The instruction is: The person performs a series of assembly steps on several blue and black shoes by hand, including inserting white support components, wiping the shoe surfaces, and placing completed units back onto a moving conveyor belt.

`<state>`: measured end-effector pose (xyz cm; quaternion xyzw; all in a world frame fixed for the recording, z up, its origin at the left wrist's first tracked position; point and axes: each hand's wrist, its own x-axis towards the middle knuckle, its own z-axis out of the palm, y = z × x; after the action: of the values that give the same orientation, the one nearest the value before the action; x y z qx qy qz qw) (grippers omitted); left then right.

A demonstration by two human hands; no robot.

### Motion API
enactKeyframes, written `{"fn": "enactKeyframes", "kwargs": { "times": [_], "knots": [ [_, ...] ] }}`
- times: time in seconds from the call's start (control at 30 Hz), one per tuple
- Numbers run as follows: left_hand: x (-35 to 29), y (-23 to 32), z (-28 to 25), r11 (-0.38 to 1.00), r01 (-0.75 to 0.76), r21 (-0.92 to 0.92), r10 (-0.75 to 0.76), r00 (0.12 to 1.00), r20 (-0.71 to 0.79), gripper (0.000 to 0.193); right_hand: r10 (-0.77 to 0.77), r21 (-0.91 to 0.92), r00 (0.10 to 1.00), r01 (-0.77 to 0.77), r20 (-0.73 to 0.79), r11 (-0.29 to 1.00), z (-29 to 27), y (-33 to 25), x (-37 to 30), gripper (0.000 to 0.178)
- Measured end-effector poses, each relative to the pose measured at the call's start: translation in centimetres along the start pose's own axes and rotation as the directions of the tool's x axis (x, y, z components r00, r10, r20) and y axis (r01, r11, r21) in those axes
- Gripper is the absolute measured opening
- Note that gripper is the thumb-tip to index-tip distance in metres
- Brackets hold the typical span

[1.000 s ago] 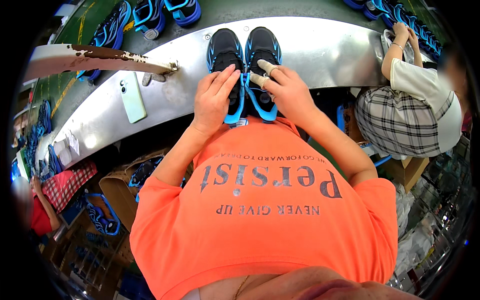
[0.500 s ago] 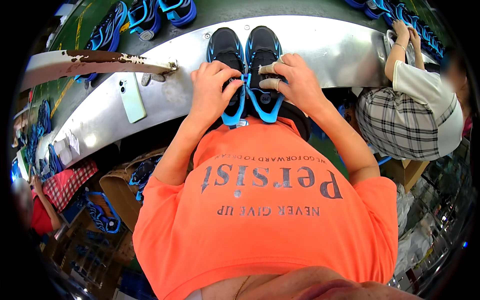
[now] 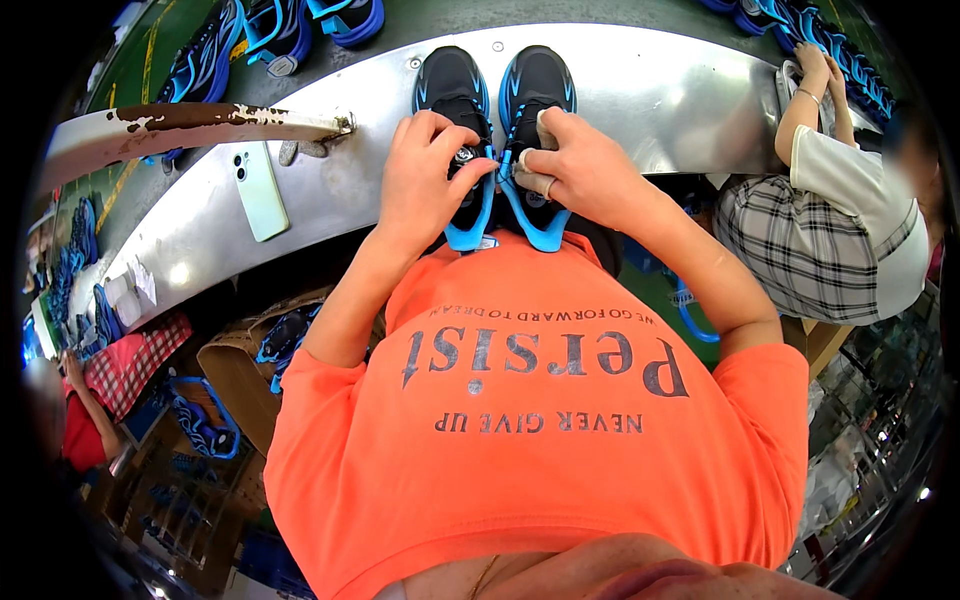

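Note:
Two black sneakers with blue trim stand side by side at the bench edge in front of me, toes pointing away. My left hand [image 3: 418, 185] is curled over the left sneaker [image 3: 450, 82], its thumb reaching to the blue inner edge of the opening. My right hand [image 3: 590, 172], with pale wraps on some fingers, grips the right sneaker [image 3: 538, 80] by the inner side of its opening. What the fingertips pinch there is partly hidden. A narrow gap shows between the two shoes.
A pale green phone [image 3: 260, 192] lies on the metal bench [image 3: 670, 100] to the left, near a chipped white metal bar [image 3: 200, 122]. More sneakers [image 3: 350, 18] stand beyond the bench. A person in plaid [image 3: 790, 240] works at right; another [image 3: 85, 430] sits at far left.
The right sneaker has moved slightly right and its toe has swung outward, opening a gap between the shoes. My right hand's fingers have shifted toward its inner edge.

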<state>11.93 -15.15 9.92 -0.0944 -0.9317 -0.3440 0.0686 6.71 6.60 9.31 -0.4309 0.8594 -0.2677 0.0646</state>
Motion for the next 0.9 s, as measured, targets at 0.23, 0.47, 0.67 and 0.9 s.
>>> {"fn": "enactKeyframes", "kwargs": {
  "times": [0.23,0.47,0.67,0.9],
  "knots": [
    [-0.1,-0.4,0.0,0.973,0.087,-0.213,-0.078,0.996,0.052,0.023,0.016,0.437,0.992,-0.068,0.122,0.897,-2.8,1.4,0.4,0.031],
    [0.6,0.4,-1.9,0.984,0.046,-0.174,-0.027,0.994,0.110,0.026,0.155,0.362,0.987,-0.129,-0.046,0.923,-1.3,0.5,0.1,0.029],
    [1.2,-1.4,-2.7,0.914,0.164,-0.371,-0.034,0.942,0.334,0.030,0.223,0.237,0.974,-0.212,-0.024,0.948,-1.8,-0.1,0.0,0.029],
    [0.7,-0.8,-2.4,0.924,0.228,-0.308,-0.124,0.939,0.322,0.034,0.176,0.301,0.977,-0.206,0.122,0.931,-2.6,1.0,0.2,0.036]
  ]
}}
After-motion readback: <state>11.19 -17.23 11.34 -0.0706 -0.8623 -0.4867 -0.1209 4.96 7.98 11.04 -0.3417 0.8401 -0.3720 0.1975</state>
